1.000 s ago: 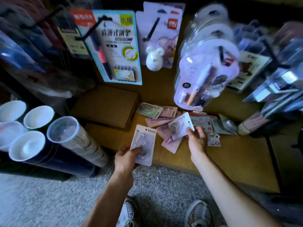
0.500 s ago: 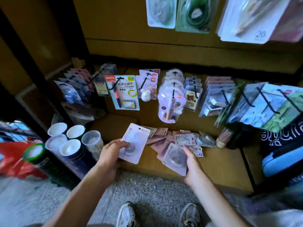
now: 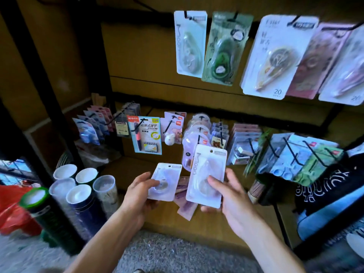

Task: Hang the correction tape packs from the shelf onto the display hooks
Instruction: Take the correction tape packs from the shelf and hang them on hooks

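- Two white correction tape packs are up off the shelf, one in each hand. The left hand (image 3: 137,191) grips the smaller-looking pack (image 3: 165,181), thumb across its clear blister, fingers behind the card.
- The right hand (image 3: 229,196) holds the second pack (image 3: 206,175), thumb pressing on the front and fingers wrapped round the back. This one sits higher and a touch nearer the camera, its punch hole at the top. The two cards are side by side, edges just about meeting.
- Under them, a few pinkish loose packs (image 3: 186,204) lie in a messy pile on the wooden shelf (image 3: 216,223). Can't count them properly, the hands cover most.
- Up top, five hanging packs show on the upper hooks (image 3: 234,15): white, green, white, pink, and another white one cut off by the frame edge.
- Lower row of hooks is crammed with other stationery, including a blue pen card (image 3: 145,134) and stacks of small blister cards.
- Left of the shelf, on the floor, there are six tubes (image 3: 78,196) standing with white caps, one of them green-rimmed.
- Floor is grey speckled stuff (image 3: 177,253); the back panels are brown board, lighting pretty dim.
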Motion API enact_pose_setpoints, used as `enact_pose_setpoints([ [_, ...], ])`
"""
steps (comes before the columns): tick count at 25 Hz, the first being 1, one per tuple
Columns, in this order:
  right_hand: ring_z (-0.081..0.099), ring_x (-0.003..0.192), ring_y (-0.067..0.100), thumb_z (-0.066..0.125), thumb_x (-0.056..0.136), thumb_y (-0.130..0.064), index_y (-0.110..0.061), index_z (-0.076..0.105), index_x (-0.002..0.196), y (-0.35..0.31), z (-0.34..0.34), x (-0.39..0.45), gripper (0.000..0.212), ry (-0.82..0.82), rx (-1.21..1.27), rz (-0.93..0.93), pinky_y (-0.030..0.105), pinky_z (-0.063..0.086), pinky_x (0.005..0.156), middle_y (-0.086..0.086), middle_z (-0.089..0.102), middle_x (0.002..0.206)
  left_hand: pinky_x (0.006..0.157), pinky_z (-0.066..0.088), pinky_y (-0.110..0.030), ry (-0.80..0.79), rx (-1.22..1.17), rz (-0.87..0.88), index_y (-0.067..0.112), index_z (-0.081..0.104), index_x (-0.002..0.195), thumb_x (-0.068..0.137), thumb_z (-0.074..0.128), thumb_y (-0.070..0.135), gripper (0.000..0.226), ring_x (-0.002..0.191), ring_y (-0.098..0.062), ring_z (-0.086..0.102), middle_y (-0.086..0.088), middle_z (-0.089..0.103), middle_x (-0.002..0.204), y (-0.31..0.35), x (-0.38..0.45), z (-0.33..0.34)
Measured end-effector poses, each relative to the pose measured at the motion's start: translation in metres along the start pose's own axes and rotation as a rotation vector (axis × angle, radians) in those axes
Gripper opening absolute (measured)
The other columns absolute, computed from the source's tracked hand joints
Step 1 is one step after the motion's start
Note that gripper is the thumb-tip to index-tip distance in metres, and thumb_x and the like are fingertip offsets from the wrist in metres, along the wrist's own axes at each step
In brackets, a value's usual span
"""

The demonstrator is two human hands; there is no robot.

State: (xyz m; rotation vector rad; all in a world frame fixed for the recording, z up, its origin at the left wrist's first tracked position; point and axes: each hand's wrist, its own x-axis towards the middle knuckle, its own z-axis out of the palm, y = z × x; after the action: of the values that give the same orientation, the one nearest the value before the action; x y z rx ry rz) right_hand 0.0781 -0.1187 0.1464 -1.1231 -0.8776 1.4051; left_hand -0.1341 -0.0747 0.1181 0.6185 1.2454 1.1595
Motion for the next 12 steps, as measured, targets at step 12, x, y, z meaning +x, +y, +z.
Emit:
enact_pose_setpoints([
  [12,0.071,0.082,0.02,0.067,0.087,-0.009,-0.015,0.068,0.105,-0.118,0.118,0.035,0.019,-0.147,-0.076,-0.34,0.031,0.056,0.051,0.006,0.076,0.094,0.076,0.043,-0.025,-0.005,-0.055,0.146,0.004,0.071,0.098,0.077,0.06,-0.014,0.03,0.083,-0.017,0.059,-0.019,0.066,0.101,0.042,0.008,-0.005],
])
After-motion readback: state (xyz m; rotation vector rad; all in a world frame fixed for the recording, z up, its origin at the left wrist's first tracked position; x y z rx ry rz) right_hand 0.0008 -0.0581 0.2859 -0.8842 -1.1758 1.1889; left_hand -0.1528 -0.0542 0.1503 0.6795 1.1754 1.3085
